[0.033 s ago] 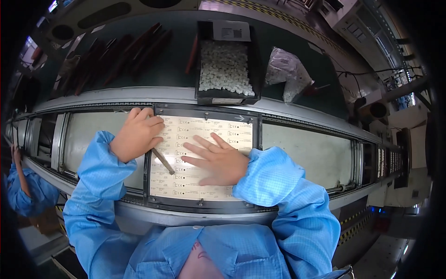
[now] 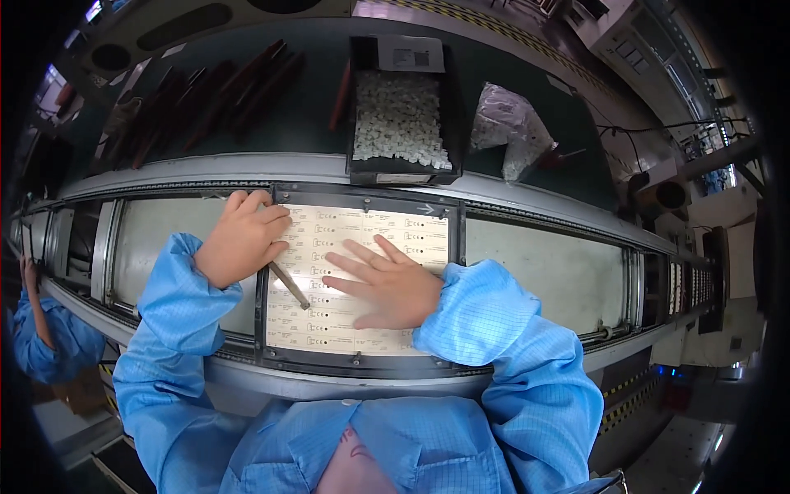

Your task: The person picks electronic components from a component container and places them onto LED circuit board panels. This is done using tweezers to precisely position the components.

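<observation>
A pale panel printed with repeated rows of small markings lies in a black frame on the conveyor line. My left hand is closed at the panel's left side, its fingertips over the upper left corner. From under it a slim grey-brown stick-like tool slants down across the panel; the end inside the hand is hidden. My right hand rests over the middle and right of the panel, palm down, fingers spread and holding nothing. It covers part of the print.
Beyond the conveyor rail, a black bin holds many small white pieces. Beside it lies a clear plastic bag; several dark red tools lie at the far left. Another person's blue sleeve shows at the left edge.
</observation>
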`<state>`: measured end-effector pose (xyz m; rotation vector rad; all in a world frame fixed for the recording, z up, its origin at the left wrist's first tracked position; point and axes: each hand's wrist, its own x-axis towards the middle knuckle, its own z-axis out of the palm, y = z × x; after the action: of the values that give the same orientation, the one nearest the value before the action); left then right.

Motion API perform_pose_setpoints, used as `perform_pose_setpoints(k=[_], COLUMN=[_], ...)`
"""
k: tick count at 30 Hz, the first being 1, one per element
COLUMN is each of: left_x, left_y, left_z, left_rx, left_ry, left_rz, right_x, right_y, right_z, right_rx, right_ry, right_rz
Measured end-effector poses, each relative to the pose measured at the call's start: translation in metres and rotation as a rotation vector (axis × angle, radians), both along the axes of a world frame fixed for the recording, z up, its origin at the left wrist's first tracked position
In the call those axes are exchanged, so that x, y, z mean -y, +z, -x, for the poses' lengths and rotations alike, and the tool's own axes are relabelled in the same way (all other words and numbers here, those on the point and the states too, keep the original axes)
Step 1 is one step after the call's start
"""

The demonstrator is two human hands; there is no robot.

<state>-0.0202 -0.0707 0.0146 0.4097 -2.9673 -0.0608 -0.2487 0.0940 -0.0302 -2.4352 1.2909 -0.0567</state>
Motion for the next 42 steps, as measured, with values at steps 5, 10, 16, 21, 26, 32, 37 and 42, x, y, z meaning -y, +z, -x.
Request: perform_pose_setpoints(k=[5, 10, 16, 21, 26, 32, 37, 42], left_x=[0.003, 0.015, 0.042, 0.055, 0.050, -0.008, -0.069, -0.078], left_y=[0.000, -0.003, -0.017, -0.013, -0.009, 0.025, 0.006, -0.001], left_z=[-0.002, 0.005, 0.016, 0.023, 0.024, 0.009, -0.009, -0.009], left_rx=[0.006, -0.165, -0.108, -0.072, -0.057, 0.008, 0.118, 0.080], left_ry=[0.036, 0.221, 0.165, 0.063, 0.122, 0.060, -0.220, -0.201], left_rz=[-0.056, -0.143, -0.125, -0.026, 0.019, -0.229, -0.197, -0.130], right_x=[-0.005, -0.003, 0.008, 0.008, -0.002, 0.025, 0.064, 0.061], right_y=[0.003, 0.032, 0.020, 0.013, 0.030, 0.030, 0.004, 0.015], right_z=[0.001, 0.038, 0.079, 0.092, 0.115, 0.040, 0.013, 0.032], right_rx=[0.043, 0.067, -0.131, -0.115, -0.048, 0.077, -0.215, -0.256], right_ry=[-0.021, -0.409, -0.819, -0.843, -0.833, -0.595, -0.592, -0.657], right_rz=[0.041, 0.344, 0.468, 0.396, 0.340, 0.398, 0.430, 0.355])
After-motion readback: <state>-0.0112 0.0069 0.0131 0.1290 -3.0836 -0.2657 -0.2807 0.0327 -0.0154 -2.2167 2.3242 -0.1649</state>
